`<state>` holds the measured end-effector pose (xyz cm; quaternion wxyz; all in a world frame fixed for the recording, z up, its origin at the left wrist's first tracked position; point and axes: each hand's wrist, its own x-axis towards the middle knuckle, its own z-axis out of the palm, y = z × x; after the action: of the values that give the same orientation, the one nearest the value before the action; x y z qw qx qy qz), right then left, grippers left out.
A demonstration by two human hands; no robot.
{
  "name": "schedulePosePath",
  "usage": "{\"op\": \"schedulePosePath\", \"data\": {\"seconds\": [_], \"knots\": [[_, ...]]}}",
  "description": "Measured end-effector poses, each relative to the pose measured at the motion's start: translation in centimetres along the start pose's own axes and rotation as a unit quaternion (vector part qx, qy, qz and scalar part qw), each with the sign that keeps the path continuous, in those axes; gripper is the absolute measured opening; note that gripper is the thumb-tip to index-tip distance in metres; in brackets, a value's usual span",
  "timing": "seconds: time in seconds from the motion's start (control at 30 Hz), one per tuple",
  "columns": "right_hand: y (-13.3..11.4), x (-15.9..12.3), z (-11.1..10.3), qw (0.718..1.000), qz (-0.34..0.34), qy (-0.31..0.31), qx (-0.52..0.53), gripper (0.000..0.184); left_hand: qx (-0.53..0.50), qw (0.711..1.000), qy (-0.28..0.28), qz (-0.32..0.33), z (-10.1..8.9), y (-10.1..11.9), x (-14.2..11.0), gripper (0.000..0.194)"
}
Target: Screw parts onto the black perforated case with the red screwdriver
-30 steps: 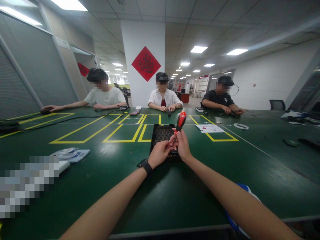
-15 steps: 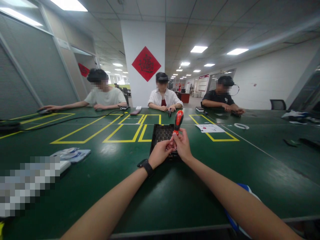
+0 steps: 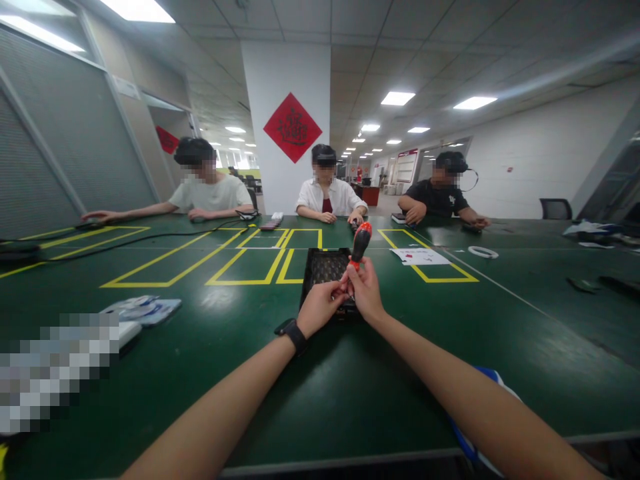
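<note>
My right hand [image 3: 367, 292] is closed around the lower part of a screwdriver [image 3: 361, 245] with a red and black handle. Its handle points up and leans slightly right, while the tip is hidden among my fingers. My left hand [image 3: 324, 305], with a black band on the wrist, is closed in a pinch right beside it, the fingertips of both hands meeting. Whatever the left fingers hold is too small to make out. Beneath both hands lies a black tray [image 3: 307, 267] with a patterned bottom, partly covered by them.
Yellow tape outlines [image 3: 160, 285] mark the green table [image 3: 240, 393]. A printed paper [image 3: 423, 256] and a white ring [image 3: 483, 253] lie to the right. Packets [image 3: 150, 310] are on the left. Three people sit across the table, and a black cable [image 3: 125, 245] runs at left.
The screwdriver's handle has turned and tipped a little to the right; my hands stay in place. Across the table, the middle person's hand and the right person's arm have shifted.
</note>
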<state>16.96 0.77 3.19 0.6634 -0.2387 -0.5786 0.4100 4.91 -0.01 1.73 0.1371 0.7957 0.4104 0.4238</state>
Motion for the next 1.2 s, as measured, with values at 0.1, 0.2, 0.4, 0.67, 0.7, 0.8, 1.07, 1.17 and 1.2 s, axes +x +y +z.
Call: {"op": "schedulePosePath", "data": {"seconds": [0.1,0.2,0.4,0.67,0.7,0.8,1.07,1.17,1.2], "knots": [[-0.09,-0.14,0.17,1.000,-0.004,-0.007,0.010,0.028,-0.004,1.000,0.012,-0.001,0.07,-0.06,0.09,0.010],[-0.12,-0.18,0.13,1.000,-0.002,-0.015,0.012,0.027,-0.015,1.000,0.007,-0.003,0.08,-0.16,0.11,0.010],[0.21,0.16,-0.38,0.999,0.030,-0.018,0.016,0.035,-0.047,0.999,-0.014,0.014,-0.13,-0.01,0.01,0.015],[0.21,0.18,-0.33,1.000,0.000,-0.002,-0.008,0.026,-0.038,0.999,-0.004,0.002,-0.16,0.14,0.04,0.008],[0.14,0.14,-0.28,1.000,-0.001,-0.003,-0.007,0.026,-0.034,0.999,-0.002,-0.002,-0.14,0.13,0.05,0.009],[-0.03,0.04,-0.16,1.000,0.006,-0.012,0.005,0.025,-0.029,0.999,0.002,-0.016,-0.09,0.13,0.06,0.012],[0.21,0.15,-0.45,0.999,0.032,-0.016,0.017,0.033,-0.021,1.000,-0.015,0.005,-0.17,0.08,0.02,0.009],[0.30,0.23,-0.53,1.000,0.029,-0.003,0.008,0.034,-0.010,1.000,-0.022,0.005,-0.11,0.02,0.02,0.013],[0.32,0.25,-0.52,1.000,0.024,0.000,0.004,0.033,-0.008,1.000,-0.021,0.005,-0.09,0.03,0.02,0.013]]}}
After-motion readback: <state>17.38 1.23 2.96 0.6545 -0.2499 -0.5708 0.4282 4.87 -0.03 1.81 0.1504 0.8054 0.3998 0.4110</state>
